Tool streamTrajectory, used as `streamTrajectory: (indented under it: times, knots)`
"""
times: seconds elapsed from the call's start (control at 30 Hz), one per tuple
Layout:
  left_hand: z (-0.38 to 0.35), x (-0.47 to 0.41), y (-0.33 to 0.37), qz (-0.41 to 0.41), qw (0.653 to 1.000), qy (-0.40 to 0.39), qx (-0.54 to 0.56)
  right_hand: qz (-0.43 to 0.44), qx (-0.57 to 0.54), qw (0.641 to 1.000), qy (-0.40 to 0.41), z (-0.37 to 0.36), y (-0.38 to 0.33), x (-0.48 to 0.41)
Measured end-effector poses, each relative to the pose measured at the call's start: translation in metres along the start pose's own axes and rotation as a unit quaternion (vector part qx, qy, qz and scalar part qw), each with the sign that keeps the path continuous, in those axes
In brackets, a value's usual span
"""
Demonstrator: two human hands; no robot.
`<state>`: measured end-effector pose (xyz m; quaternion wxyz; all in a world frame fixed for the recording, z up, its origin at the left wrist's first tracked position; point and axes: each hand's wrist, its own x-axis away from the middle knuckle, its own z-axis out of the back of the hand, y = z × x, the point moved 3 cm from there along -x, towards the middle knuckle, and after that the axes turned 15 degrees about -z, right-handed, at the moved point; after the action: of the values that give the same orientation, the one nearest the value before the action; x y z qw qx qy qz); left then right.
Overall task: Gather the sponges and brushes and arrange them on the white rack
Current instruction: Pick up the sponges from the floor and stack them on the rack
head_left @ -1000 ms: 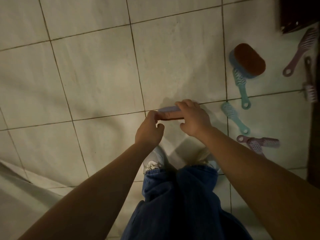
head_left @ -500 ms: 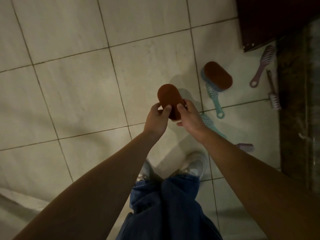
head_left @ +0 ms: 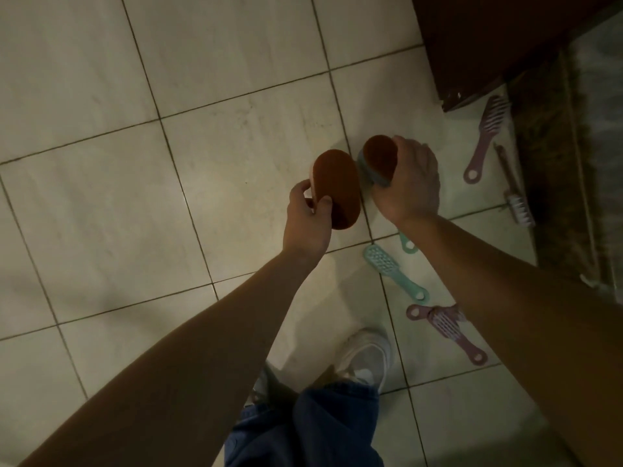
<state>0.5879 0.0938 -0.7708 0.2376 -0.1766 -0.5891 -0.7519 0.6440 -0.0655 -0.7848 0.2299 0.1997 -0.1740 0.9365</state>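
My left hand grips an oval brown sponge with a pale pink backing, held upright over the tiled floor. Just to its right, my right hand grips a second brown sponge with a blue backing. On the floor lie a teal brush, the handle end of another teal brush under my right forearm, two crossed pink brushes, a pink brush farther right, and a dark-handled brush with white bristles. The white rack is not in view.
Pale floor tiles fill the left and centre. A dark brown cabinet or door stands at the top right, with a dark stone threshold along the right edge. My white shoe and blue jeans are at the bottom.
Both hands held the pink-backed sponge before. Now my left hand keeps it alone, and my right hand has reached right and taken hold of the blue-backed sponge from the floor.
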Motion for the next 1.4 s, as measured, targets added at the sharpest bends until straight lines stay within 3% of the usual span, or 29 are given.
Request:
streamTrajectory:
  times: [0.1,0.23,0.33,0.4,0.57,0.7,0.93,1.4]
  knots:
    - [-0.005,-0.003,-0.009,0.004,1.000,0.015,0.014,-0.018,0.036,0.999,-0.028,-0.016,0.005,-0.010]
    - [-0.007,-0.004,-0.013,0.011,0.999,0.030,0.024,0.005,0.039,0.999,0.000,-0.015,0.005,-0.009]
    - [-0.003,0.003,-0.007,0.014,0.998,0.041,0.038,0.019,-0.013,0.999,0.023,-0.003,0.001,0.010]
    - [0.003,0.015,0.004,0.029,0.996,0.055,0.061,0.005,-0.053,0.999,-0.007,0.007,0.000,0.031]
    - [0.024,0.066,0.048,0.075,0.991,0.069,0.088,-0.134,-0.235,0.955,-0.119,0.049,-0.004,0.094]
    - [0.049,0.119,0.104,0.078,0.992,0.048,0.082,-0.139,-0.277,0.937,-0.162,0.105,-0.031,0.148]
    - [0.098,0.204,0.227,0.063,0.995,0.024,0.073,-0.121,-0.359,0.911,-0.161,0.237,-0.085,0.240]
    - [0.133,0.359,0.452,0.064,0.990,-0.104,0.076,-0.127,-0.373,0.912,-0.118,0.478,-0.104,0.372]
